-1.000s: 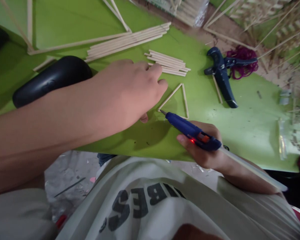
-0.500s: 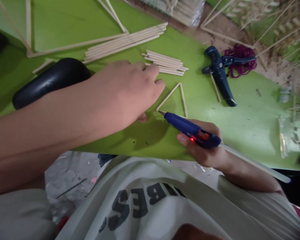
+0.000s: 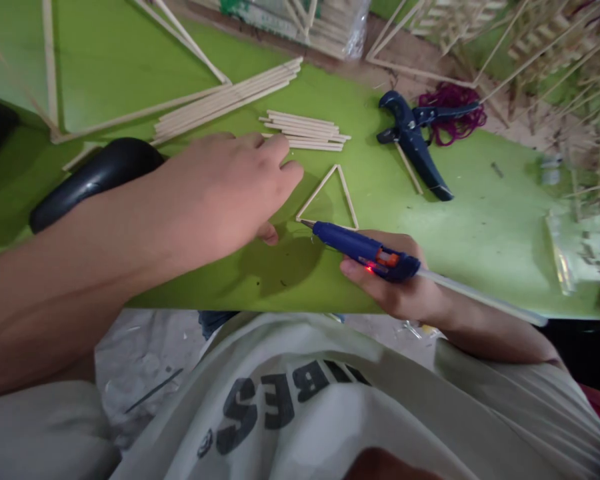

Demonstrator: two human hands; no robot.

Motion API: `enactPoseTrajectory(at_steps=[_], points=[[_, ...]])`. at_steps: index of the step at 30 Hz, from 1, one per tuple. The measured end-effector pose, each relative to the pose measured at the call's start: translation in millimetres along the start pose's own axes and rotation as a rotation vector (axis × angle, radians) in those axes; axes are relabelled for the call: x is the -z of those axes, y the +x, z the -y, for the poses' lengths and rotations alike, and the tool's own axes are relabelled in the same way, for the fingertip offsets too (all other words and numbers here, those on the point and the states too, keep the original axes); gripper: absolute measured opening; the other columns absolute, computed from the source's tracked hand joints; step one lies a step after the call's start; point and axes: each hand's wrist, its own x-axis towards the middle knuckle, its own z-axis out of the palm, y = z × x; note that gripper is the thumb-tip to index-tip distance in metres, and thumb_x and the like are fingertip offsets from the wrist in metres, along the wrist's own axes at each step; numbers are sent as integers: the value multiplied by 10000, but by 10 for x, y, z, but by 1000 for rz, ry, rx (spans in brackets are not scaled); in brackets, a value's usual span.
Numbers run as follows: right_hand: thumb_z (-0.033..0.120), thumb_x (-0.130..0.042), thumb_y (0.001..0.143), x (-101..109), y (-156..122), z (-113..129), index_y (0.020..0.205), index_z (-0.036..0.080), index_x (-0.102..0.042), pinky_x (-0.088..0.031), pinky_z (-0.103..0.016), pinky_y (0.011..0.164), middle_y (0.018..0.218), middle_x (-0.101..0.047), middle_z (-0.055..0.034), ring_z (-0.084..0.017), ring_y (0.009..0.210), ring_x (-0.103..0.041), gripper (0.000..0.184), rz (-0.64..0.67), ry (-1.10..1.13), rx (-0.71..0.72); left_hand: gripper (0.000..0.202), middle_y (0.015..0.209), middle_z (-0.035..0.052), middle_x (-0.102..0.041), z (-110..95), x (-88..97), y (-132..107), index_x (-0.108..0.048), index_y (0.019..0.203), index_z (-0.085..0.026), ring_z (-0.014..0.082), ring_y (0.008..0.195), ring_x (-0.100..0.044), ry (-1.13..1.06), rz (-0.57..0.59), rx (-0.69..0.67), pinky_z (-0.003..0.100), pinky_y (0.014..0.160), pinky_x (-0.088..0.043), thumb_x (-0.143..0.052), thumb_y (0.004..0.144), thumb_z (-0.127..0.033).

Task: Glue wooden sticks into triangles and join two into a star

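My right hand (image 3: pixel 403 283) grips a blue hot glue gun (image 3: pixel 363 249) with a red light lit and a glue stick trailing from its rear. Its nozzle touches the lower left corner of a small triangle of thin wooden sticks (image 3: pixel 330 197) lying on the green table (image 3: pixel 480 240). My left hand (image 3: pixel 225 190) hovers palm down just left of the triangle, fingers stretched toward it and holding nothing visible. A pile of short sticks (image 3: pixel 305 131) lies just beyond the fingertips.
A bundle of long sticks (image 3: pixel 225 100) lies at the back left. A dark blue cutter (image 3: pixel 413 143) and purple string (image 3: pixel 453 110) sit at the back right. A black rounded object (image 3: pixel 93 180) rests left, behind my forearm. Stick frames stand far right.
The view has shifted, so everything sits further left in frame. Both hands keep the same positions relative to the triangle; the nozzle stays at its corner.
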Motion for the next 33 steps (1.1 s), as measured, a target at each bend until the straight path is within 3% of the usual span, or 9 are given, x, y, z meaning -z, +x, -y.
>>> enactPoseTrajectory(at_steps=[9,13,17,21,28,33], points=[[381,-832,1065,10,-10,-9,803,229,-584,-329,-311,547,682,-509,42,-105,610,-412,392,-33,118,-38,303,1363,182,-689,48,-2,-49,-653,1308,-128,352,1131,-775,-11,-26,5,406,910,-545,-815,1131,-313],[438,-833,1053,1,-23,-20,795,230,-583,-326,-319,548,671,-505,38,-112,617,-414,415,-47,118,-99,324,1384,178,-704,52,-19,-23,-663,1313,-161,375,1203,-768,4,-25,18,420,943,-577,-819,1105,-354],[492,-826,1043,-10,-19,-23,812,226,-604,-359,-326,589,700,-547,24,-127,653,-444,416,-34,70,-159,386,1426,150,-721,80,-81,1,-696,1341,-226,385,1307,-750,-119,-59,59,417,1044,-593,-854,1043,-411],[495,-828,1057,-22,-11,-44,831,229,-619,-354,-332,599,700,-551,29,-132,656,-436,407,-18,57,-150,435,1450,170,-718,96,-105,5,-697,1397,-216,430,1362,-740,-183,-80,44,481,1121,-595,-788,1060,-475],[464,-826,1070,-37,2,-87,818,229,-612,-364,-331,610,723,-585,23,-135,654,-468,406,3,65,-69,372,1479,212,-714,35,-2,-9,-710,1346,-191,444,1315,-761,-136,-5,64,502,1075,-599,-800,1019,-344],[468,-820,1079,-36,-4,-116,821,229,-634,-371,-339,634,739,-614,10,-146,664,-501,397,18,45,-49,376,1467,195,-700,23,9,-7,-714,1320,-199,451,1370,-733,-211,-19,91,484,1107,-581,-845,1012,-369]])
